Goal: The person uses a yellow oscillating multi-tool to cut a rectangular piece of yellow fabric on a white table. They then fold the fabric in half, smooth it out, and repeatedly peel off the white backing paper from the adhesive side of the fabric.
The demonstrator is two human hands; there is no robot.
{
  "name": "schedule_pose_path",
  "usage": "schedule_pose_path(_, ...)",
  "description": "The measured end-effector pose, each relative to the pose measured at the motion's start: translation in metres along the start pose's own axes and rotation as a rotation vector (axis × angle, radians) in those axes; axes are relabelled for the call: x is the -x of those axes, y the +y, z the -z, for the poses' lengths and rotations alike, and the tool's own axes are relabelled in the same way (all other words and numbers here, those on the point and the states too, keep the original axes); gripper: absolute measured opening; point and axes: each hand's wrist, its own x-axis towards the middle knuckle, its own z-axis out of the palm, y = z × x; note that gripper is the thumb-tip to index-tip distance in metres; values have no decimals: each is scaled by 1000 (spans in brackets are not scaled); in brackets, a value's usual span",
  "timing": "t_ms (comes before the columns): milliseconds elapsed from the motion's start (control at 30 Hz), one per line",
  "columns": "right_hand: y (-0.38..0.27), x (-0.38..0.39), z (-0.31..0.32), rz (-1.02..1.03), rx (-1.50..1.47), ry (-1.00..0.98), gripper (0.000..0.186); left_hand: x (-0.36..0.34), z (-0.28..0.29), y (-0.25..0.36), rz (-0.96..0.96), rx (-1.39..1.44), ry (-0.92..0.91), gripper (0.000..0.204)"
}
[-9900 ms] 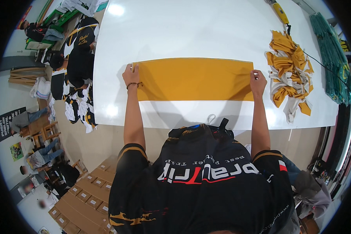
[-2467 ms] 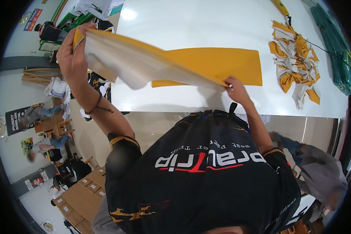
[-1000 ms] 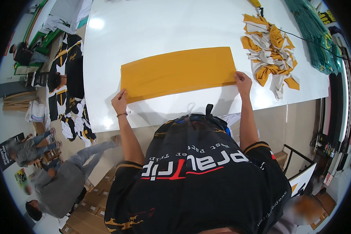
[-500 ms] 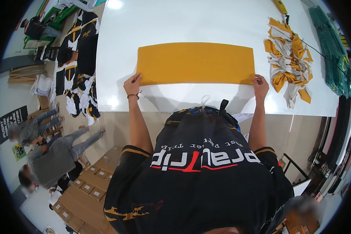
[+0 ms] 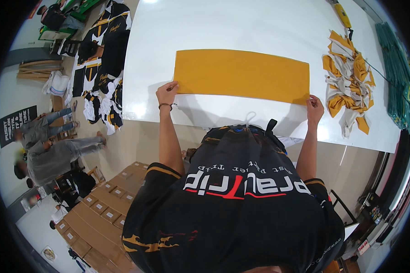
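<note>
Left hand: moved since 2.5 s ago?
Yes, rightward: the left hand showed beyond the left edge of the white table then; now it's inside that edge, at the yellow cloth.

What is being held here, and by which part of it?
Yellow fabric: the left grip pinches around its near left corner, the right grip its near right corner.

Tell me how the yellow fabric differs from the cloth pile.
The yellow fabric lies flat; the cloth pile is crumpled. The fabric shows only yellow; the pile mixes yellow and off-white. Left hand and right hand touch the fabric; neither touches the pile. Both cloths lie on the white table.
</note>
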Motion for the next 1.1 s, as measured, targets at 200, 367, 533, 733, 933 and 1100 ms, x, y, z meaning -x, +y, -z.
schedule_pose_path(200,4,-1,-1,28,33,-4,23,2,3,14,-32,-34,6,27)
schedule_pose_path(367,12,0,0,40,53,11,25,-9,-4,11,-160,-69,14,25)
schedule_pose_path(533,2,0,-1,94,111,22,28,-16,-8,-28,-175,-74,103,20)
schedule_pose_path(733,-2,-42,41,135,198,292,24,-10,-2,-34,-214,-226,189,19)
schedule_pose_path(933,-9,-124,101,24,458,570,30,5,1,10,-270,-203,167,17)
schedule_pose_path(1100,12,-170,125,135,824,324,34,8,10,62,-358,-232,89,18)
